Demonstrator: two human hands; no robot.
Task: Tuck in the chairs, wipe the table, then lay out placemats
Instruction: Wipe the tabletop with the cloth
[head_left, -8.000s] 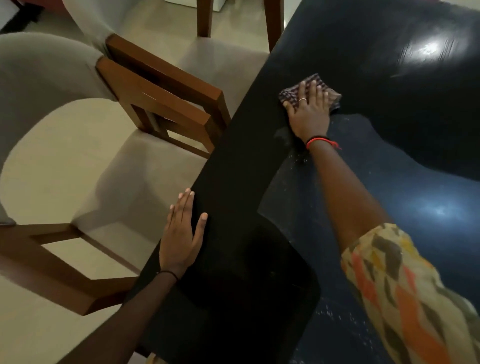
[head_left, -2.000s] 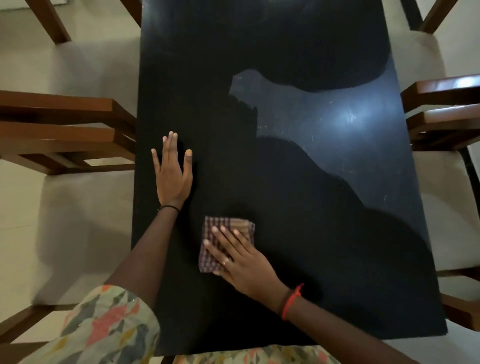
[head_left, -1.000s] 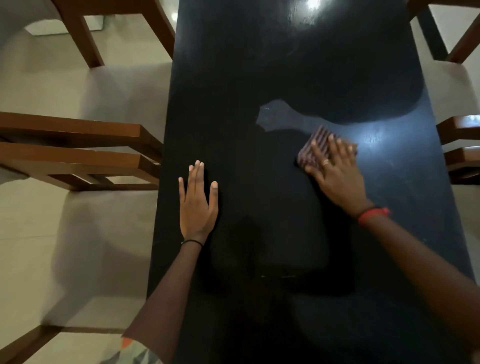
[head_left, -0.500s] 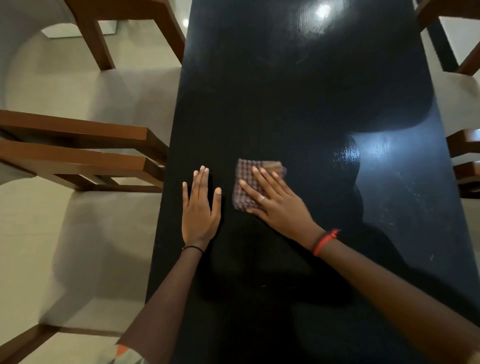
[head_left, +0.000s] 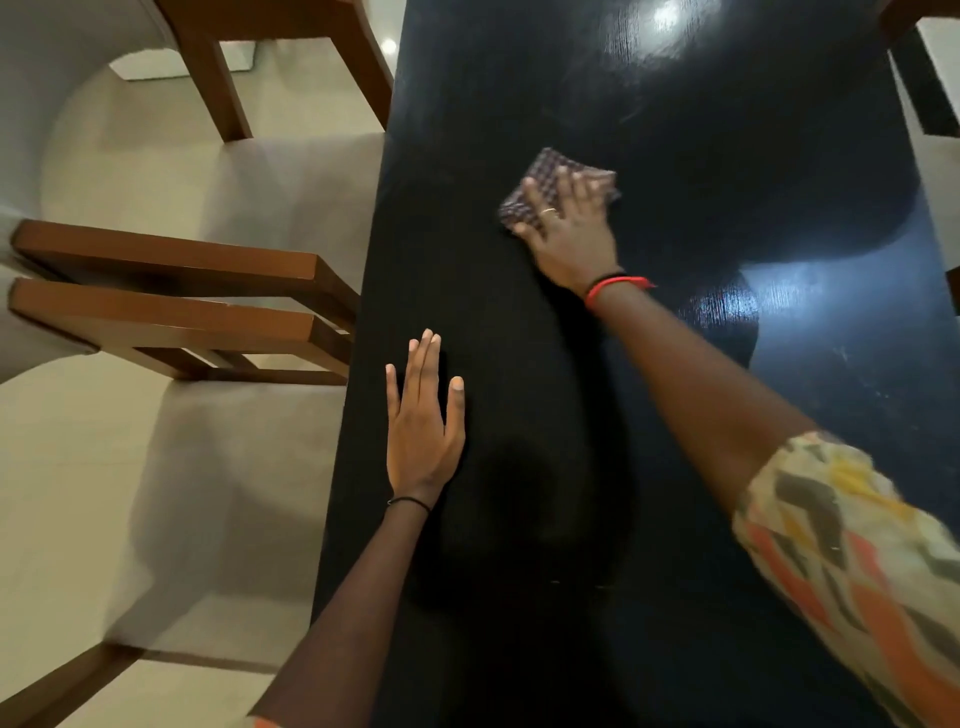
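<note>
Wiping stroke now sent up the desk, away from the body.

The fingers (head_left: 566, 191) of the right hand (head_left: 569, 231) lie straight and slightly spread, pressing the small brown checked cloth (head_left: 543, 167) flat on the glossy black desk (head_left: 675, 130), just above frame centre. Half a second ago the cloth sat just beside the left hand (head_left: 423, 426); it is now well apart from it, further up the frame. That hand has stayed put, fingers straight and close together, palm flat near the desk's left edge. The brown wooden chairs with cream seats (head_left: 171, 306) at left look tucked in. I judge the wiping still under way, with no placemats in view.
</note>
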